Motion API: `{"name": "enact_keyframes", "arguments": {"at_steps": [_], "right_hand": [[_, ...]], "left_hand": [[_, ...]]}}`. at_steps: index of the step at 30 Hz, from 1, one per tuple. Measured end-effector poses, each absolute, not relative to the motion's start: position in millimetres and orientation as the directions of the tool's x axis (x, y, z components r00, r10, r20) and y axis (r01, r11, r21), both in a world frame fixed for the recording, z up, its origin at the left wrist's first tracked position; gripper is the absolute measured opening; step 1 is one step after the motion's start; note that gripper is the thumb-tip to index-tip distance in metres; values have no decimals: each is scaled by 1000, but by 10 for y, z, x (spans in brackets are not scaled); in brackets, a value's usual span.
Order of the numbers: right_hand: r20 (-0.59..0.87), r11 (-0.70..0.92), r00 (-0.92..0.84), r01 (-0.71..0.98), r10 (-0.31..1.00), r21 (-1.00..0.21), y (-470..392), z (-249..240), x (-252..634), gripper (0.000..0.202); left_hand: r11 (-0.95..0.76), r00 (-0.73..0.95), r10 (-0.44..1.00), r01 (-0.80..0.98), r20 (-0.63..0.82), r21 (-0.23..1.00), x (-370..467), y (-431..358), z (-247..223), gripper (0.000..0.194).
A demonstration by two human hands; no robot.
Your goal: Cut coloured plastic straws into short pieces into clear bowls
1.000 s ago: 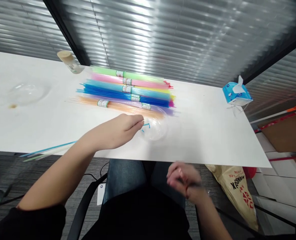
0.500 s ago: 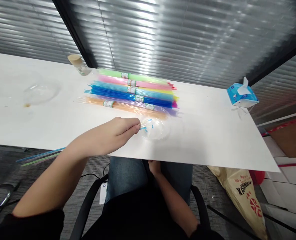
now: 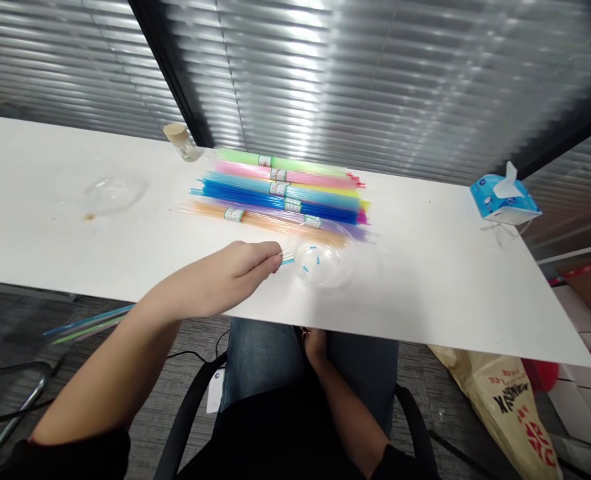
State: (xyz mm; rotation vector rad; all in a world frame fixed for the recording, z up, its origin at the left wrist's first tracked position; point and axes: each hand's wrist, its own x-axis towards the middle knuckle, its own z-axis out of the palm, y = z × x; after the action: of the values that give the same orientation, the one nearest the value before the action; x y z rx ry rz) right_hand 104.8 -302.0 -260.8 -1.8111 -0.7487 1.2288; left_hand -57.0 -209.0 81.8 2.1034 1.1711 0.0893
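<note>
My left hand [image 3: 245, 270] is closed around a few thin plastic straws [image 3: 287, 259]. Their short ends point right, close to the rim of a clear plastic bowl [image 3: 336, 279]. Past my forearm their long blue, green and purplish ends [image 3: 92, 325] stick out to the left, over the floor. Inside the bowl lie a few small blue cut pieces [image 3: 313, 256]. My right hand [image 3: 316, 345] rests low at my lap by the table's front edge, fingers curled around a small dark object that is mostly hidden.
Bundles of coloured straws [image 3: 285, 193] with paper labels lie behind the bowl. A lidded glass jar [image 3: 182, 142] stands at the back. To the left is a clear lid or bowl [image 3: 115, 193]; at the right end, a blue tissue pack [image 3: 505, 197]. A paper bag [image 3: 505, 393] leans below.
The view has shifted, so the table's things appear farther right and slightly lower. The straw ends in my left hand have moved from over the bowl to its left rim.
</note>
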Motion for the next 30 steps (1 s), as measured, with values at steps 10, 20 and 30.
{"name": "enact_keyframes", "arguments": {"at_steps": [10, 20, 30], "right_hand": [[-541, -542, 98, 313, 836, -780, -4142, -2059, 1761, 32], [-60, -96, 231, 145, 971, -985, -3414, -222, 2003, 21], [-34, -48, 119, 117, 992, -992, -1972, 218, 1745, 16]], "left_hand": [[-376, 602, 768, 701, -220, 606, -507, -1953, 755, 34], [-445, 618, 762, 715, -190, 539, -298, -1823, 735, 30], [-255, 628, 738, 599, -248, 759, -306, -1797, 804, 31]]}}
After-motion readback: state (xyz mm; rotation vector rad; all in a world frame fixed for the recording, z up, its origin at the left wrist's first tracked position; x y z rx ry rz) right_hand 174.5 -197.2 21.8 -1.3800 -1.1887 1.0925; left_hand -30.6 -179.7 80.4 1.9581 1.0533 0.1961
